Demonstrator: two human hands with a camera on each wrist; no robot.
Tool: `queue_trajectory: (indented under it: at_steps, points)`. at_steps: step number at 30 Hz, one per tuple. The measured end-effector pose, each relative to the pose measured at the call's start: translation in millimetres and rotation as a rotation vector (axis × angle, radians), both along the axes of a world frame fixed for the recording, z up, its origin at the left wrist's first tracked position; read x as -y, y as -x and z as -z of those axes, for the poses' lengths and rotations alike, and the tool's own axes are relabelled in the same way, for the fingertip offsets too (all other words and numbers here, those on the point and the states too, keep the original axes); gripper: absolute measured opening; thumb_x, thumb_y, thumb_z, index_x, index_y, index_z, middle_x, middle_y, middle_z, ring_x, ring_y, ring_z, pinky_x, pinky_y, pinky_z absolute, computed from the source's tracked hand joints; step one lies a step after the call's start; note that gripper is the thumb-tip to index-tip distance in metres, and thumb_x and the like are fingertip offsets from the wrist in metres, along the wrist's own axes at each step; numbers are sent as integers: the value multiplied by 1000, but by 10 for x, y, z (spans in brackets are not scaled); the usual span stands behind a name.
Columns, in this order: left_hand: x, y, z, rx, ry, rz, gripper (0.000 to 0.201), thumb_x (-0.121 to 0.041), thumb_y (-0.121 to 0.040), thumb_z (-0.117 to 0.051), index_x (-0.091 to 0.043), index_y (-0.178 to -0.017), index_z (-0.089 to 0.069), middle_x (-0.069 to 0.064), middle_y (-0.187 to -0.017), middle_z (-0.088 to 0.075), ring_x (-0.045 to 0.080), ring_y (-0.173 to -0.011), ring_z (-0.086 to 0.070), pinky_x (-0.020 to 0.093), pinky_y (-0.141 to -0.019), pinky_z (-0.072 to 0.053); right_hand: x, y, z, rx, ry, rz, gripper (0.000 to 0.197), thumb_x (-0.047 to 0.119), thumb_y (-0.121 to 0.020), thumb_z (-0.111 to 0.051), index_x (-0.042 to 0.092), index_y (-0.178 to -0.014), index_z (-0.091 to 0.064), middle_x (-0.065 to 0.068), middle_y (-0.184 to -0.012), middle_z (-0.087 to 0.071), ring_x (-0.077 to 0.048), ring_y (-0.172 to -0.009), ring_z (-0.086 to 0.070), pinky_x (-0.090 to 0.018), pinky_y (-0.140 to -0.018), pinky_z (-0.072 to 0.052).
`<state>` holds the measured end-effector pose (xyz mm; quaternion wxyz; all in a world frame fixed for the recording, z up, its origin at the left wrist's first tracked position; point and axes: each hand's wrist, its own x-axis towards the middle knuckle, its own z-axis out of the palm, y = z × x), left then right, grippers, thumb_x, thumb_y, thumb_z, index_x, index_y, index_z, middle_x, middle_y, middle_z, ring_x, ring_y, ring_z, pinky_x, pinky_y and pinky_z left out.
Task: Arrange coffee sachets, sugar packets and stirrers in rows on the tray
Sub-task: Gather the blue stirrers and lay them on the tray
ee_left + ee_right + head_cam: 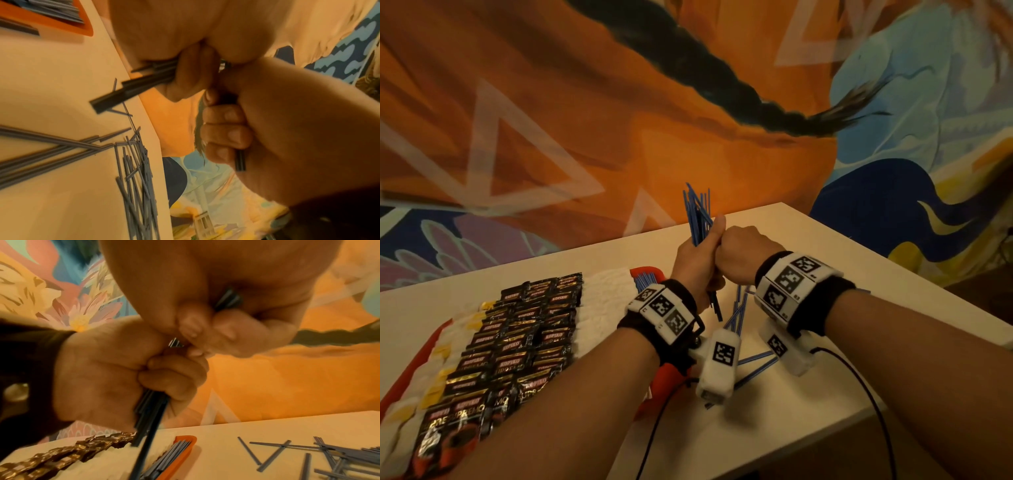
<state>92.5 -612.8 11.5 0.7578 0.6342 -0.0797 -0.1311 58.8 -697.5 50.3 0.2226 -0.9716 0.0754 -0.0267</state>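
Glossy foil sachets (517, 346), matt white paper packets (602, 301), smooth plastic stirrers (698, 219), orange plastic tray (183, 451), matt surface (808, 246).

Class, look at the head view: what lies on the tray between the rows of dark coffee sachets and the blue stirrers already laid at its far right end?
A band of white sugar packets fills that stretch, seen in the head view.

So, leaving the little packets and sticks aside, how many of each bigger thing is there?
Red plastic tray: 1
White table: 1
Hands gripping thin blue plastic stirrers: 2, left hand and right hand
White wrist-worn cameras: 2
Total: 6
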Motion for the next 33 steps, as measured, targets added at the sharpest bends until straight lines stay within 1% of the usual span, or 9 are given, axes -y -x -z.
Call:
queue_trajectory:
  at_steps: [6,11,16,19,22,25,28,31,33]
  points:
    - [-6,-44,-16,1,-45,-106,34,-37,-97,-60,-10,-79,-49,-1,-46,-27,16,-39,-22,22,-43,-22,4,-4,-8,-70,-75,-120,37,18,-103,-32,4,-134,-44,-11,-92,-57,-18,-65,-47,-28,-58,-36]
    - [-43,-117,-22,0,-93,-209,35,-33,-99,-55,-14,-70,-50,-2,-50,-41,17,-43,-31,24,-46,-25,-1,65,119,-55,-343,-197,10,5,-91,-47,7,-99,-53,-15,-83,-66,-27,-68,-60,-38,-65,-52]
    - [-124,-128,-3,21,-117,-227,37,-33,-102,-48,-16,-70,-42,1,-66,-40,19,-55,-30,32,-56,-27,103,82,93,-111,-306,-216,33,9,-94,-49,7,-126,-58,-12,-109,-69,-23,-95,-69,-41,-89,-57]
    - [-171,-81,-1,16,-65,-150,36,-32,-104,-46,-16,-72,-41,1,-65,-37,18,-59,-35,34,-60,-37,223,11,-59,42,-172,-159,26,21,-98,-49,10,-113,-67,-7,-107,-69,-22,-99,-65,-46,-94,-53]
    - [-181,-15,-17,-27,35,3,40,-32,-105,-45,-17,-69,-37,0,-59,-32,16,-55,-45,32,-59,-52,256,-78,-223,261,-354,-71,43,50,-96,-50,12,-111,-63,-5,-106,-67,-24,-101,-63,-50,-95,-51]
    - [-157,64,-47,-4,-17,123,38,-32,-105,-45,-17,-71,-37,-4,-54,-37,13,-43,-37,23,-41,-34,181,-148,-394,363,-559,-21,71,73,-82,-52,18,-126,-54,1,-125,-58,-21,-109,-59,-45,-89,-55]
    - [-137,138,-62,74,-111,212,36,-28,-105,-46,-18,-71,-34,-5,-50,-31,12,-41,-23,22,-40,-24,52,-209,-521,362,-660,-31,66,68,-83,-59,19,-127,-55,5,-119,-57,-19,-104,-61,-40,-79,-58]
    - [-167,175,-86,116,-130,201,39,-22,-102,-50,-17,-67,-33,-3,-50,-26,12,-40,-18,21,-40,-20,-86,-257,-534,429,-639,-126,21,30,-97,-59,10,-96,-66,-6,-88,-70,-20,-77,-71,-37,-72,-62]
    - [-202,186,-93,120,-108,179,43,-21,-102,-51,-17,-62,-33,-2,-49,-25,12,-40,-18,21,-40,-19,-163,-217,-511,464,-501,-182,22,16,-102,-49,9,-93,-68,-5,-81,-68,-19,-72,-70,-29,-67,-60]
